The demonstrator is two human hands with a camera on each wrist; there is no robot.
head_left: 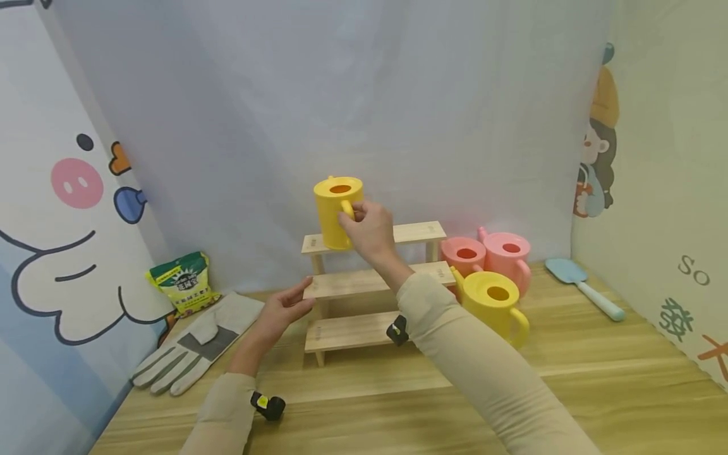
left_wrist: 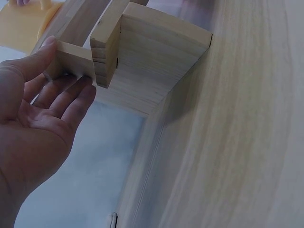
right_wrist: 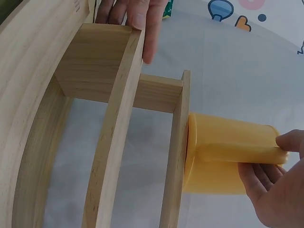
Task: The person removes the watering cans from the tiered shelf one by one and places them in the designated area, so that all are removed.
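A yellow watering can (head_left: 328,218) stands upright at the left end of the top tier of a wooden three-tier stand (head_left: 347,284). My right hand (head_left: 372,230) grips its handle, thumb on one side and fingers curled behind. In the right wrist view, the can's base (right_wrist: 190,152) meets the top board. My left hand (head_left: 279,314) holds the left end of the middle tier, its thumb and fingers around the board end. From the left wrist, the thumb (left_wrist: 40,59) lies at the wood's edge and the other fingers (left_wrist: 71,97) bend behind it.
Right of the stand are another yellow watering can (head_left: 483,303) and two pink ones, one lighter (head_left: 503,253) and one darker (head_left: 459,253). A light blue trowel (head_left: 586,287) lies farther right. Gloves (head_left: 205,341) and a green-yellow packet (head_left: 184,284) lie at left.
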